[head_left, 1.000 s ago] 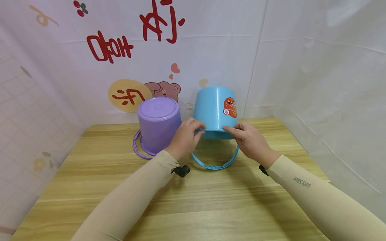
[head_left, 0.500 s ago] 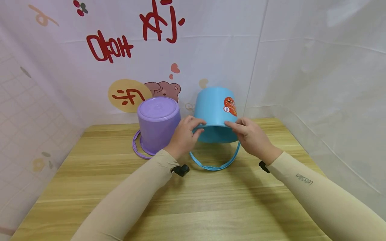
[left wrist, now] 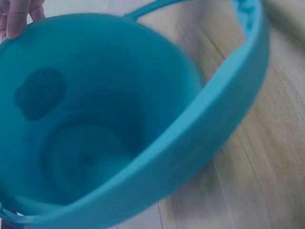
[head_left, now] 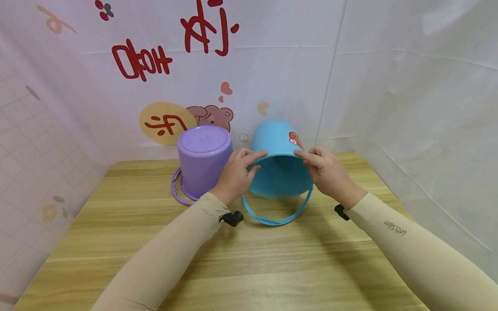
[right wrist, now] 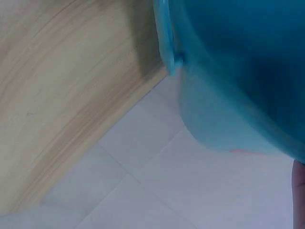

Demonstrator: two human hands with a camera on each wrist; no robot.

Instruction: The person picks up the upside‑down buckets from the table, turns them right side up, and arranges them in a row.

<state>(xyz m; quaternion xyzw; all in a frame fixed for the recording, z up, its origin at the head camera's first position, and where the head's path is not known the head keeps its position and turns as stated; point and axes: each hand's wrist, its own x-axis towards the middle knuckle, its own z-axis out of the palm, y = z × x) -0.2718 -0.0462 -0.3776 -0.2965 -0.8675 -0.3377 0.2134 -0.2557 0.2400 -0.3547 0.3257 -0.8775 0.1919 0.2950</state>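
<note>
A light blue bucket (head_left: 277, 140) is tipped with its mouth facing me and an orange-red sticker on its side. My left hand (head_left: 233, 175) pinches the left of its upper rim, thumb below and fingers above. On the right of that rim, my right hand (head_left: 330, 178) grips with the index finger on top; its thumb is mostly hidden. The bucket's handle (head_left: 273, 223) hangs forward low over the table. In the left wrist view the bucket's inside (left wrist: 109, 81) shows nothing in it. The right wrist view catches the blurred rim (right wrist: 224, 86) and a fingertip (right wrist: 299, 195).
Just left of the blue bucket, a purple bucket (head_left: 204, 168) stands upside down, its handle (head_left: 173, 190) lying on the wooden table (head_left: 249, 268). A white printed sheet (head_left: 288, 77) rises behind the table, with white sheeting (head_left: 420, 129) at the right side.
The blue bucket has tilted further back, its mouth lifting to show more of the inside. Both hands rose slightly with the rim, and the handle shifted nearer. The purple bucket stayed put.
</note>
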